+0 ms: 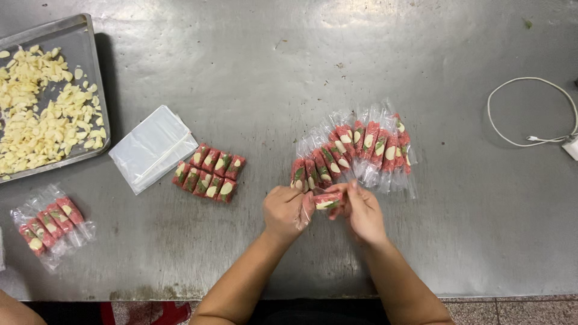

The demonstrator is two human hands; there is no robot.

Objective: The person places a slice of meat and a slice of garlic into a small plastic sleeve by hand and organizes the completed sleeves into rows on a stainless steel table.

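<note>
My left hand (285, 212) and my right hand (365, 212) meet at the table's middle front, both gripping one red roll with a pale slice and a green leaf on it (327, 201), partly inside a clear wrapper. Just beyond the hands a curved row of several wrapped rolls (355, 150) fans out on the steel table (301, 66). Left of my left hand lies a cluster of several unwrapped rolls (209, 172). A stack of clear plastic bags (152, 147) rests beside that cluster.
A metal tray (81, 42) with many pale slices stands at the back left. A few wrapped rolls (51, 221) lie at the front left. A white cable (530, 111) with a plug loops at the right edge. The table's front edge runs below my forearms.
</note>
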